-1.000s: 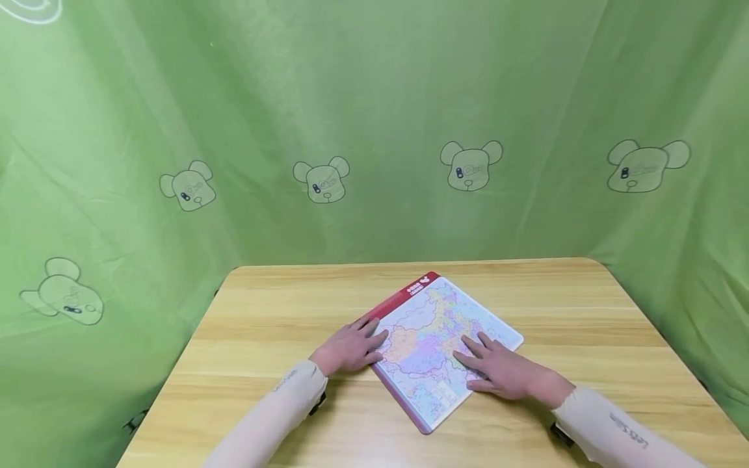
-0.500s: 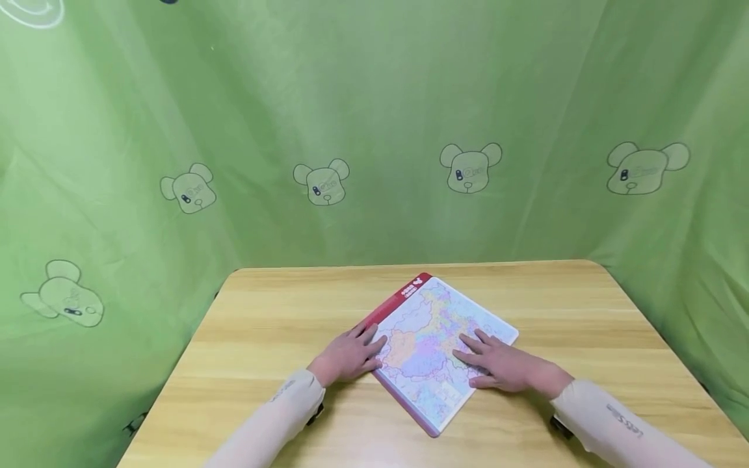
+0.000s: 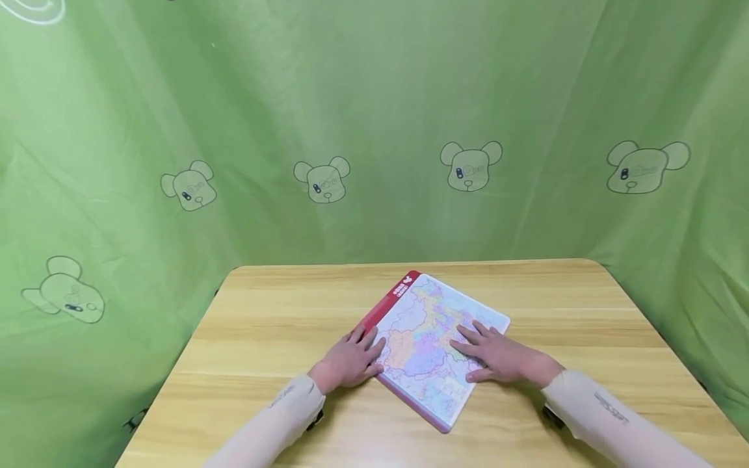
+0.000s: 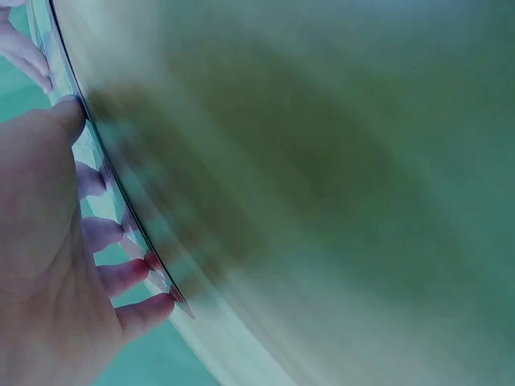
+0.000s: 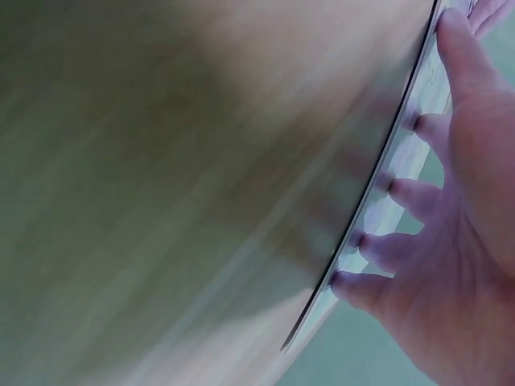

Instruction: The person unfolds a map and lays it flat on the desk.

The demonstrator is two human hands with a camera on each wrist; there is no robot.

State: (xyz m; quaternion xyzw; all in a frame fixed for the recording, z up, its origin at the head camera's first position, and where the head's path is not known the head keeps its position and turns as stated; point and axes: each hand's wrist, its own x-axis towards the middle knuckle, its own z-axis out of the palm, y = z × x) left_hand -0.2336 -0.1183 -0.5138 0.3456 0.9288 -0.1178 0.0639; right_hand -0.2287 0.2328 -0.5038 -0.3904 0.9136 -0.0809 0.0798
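Red-banded, thin rectangular map board (image 3: 422,356): lies near the middle of the pale, wood-grained desk (image 3: 263,325), map side up, turned like a diamond, corners roughly towards 12, 3, 6 and 9 o'clock.
Bare left hand (image 3: 351,359): rests at the board's 9 o'clock corner.
Bare right hand (image 3: 506,354): rests across its 3-to-4 o'clock side.
Fingers: spread wide on both hands, tips touching the board, curled round nothing.
Board's progress: to my eye, midway; it is down flat with both hands placed on it, but it sits askew to the desk's edges and neither hand is off it. What else is left, I can't tell.
Map face: patches of orange, lilac, yellow and pink on a whitish-blue ground.
Red band (image 3: 383,309): runs along the 10-to-11 o'clock side, white lettering towards 12.
Mauve border (image 3: 412,400): edges the 7-to-8 o'clock side.
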